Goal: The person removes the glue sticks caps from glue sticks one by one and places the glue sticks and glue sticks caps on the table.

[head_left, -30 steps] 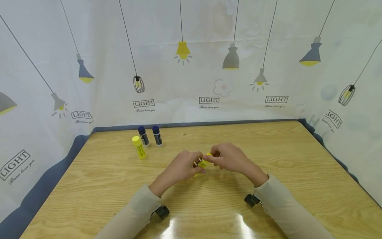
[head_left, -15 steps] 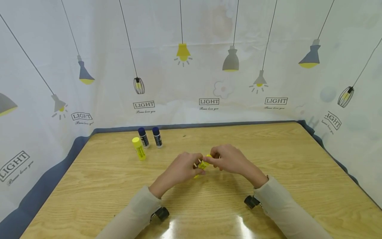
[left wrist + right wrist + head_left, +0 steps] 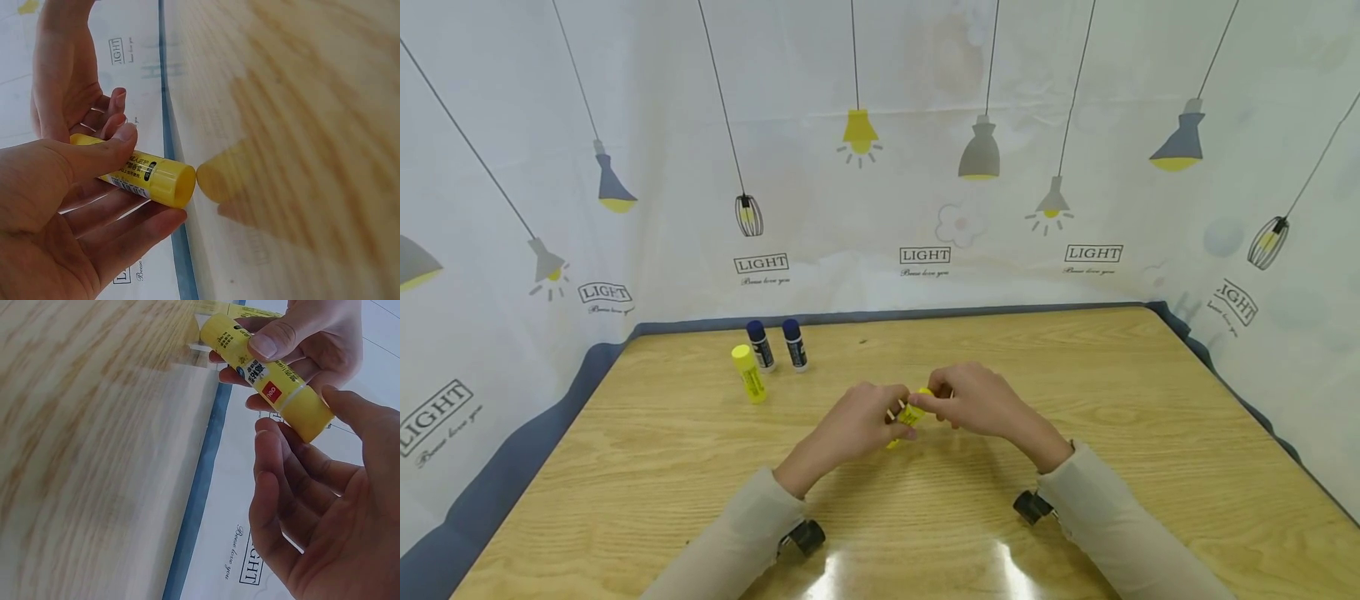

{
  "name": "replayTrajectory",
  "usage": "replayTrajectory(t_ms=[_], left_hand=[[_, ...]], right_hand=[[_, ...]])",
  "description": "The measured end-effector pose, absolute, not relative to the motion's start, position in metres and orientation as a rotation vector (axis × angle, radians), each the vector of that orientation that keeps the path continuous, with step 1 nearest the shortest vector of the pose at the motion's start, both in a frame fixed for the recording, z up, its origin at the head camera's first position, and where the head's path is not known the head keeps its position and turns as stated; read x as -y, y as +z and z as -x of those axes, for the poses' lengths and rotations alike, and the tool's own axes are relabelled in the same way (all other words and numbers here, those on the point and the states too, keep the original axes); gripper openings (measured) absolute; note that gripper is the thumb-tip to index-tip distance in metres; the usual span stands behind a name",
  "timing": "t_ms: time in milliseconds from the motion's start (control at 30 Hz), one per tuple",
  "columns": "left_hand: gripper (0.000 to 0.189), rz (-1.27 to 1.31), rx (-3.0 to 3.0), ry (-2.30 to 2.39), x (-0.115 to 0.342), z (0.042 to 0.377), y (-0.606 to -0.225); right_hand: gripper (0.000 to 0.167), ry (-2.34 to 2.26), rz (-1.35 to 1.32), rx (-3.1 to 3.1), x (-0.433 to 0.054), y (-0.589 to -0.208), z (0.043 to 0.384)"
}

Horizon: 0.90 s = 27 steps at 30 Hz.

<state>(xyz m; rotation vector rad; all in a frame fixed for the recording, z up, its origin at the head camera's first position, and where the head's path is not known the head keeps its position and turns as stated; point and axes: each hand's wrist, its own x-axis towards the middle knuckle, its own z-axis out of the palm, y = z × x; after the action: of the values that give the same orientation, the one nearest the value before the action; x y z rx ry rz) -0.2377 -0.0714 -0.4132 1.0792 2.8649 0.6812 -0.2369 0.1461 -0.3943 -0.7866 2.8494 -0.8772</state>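
A yellow glue stick [image 3: 269, 380] with printed lettering and a red label is held tilted between both hands, over the middle of the table. My left hand [image 3: 868, 417] grips its body, with the thumb on one side and the fingers on the other. At the upper end, my right hand [image 3: 973, 398] pinches the yellow cap [image 3: 307, 414] between thumb and forefinger. The cap sits on the tube, with a pale ring below it. In the left wrist view the bottom end [image 3: 182, 186] is right at the tabletop, beside its reflection.
Another yellow glue stick [image 3: 750, 375] stands at the back left of the wooden table [image 3: 625, 467]. Behind it stand two glue sticks with dark blue caps, a left one [image 3: 762, 348] and a right one [image 3: 795, 347]. A lamp-printed curtain [image 3: 865, 208] surrounds the table's far sides.
The head view has shifted slightly, so the scene sits a little lower in it. Both hands keep the same hold on the glue stick, with hardly any visible motion.
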Motion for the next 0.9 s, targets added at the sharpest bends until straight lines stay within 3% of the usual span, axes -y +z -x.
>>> replayTrajectory(t_ms=[900], left_hand=[[0.025, -1.064, -2.833, 0.725, 0.0719, 0.2397, -0.4150]], right_hand=[[0.034, -0.903, 0.793, -2.819, -0.1455, -0.3955, 0.2372]])
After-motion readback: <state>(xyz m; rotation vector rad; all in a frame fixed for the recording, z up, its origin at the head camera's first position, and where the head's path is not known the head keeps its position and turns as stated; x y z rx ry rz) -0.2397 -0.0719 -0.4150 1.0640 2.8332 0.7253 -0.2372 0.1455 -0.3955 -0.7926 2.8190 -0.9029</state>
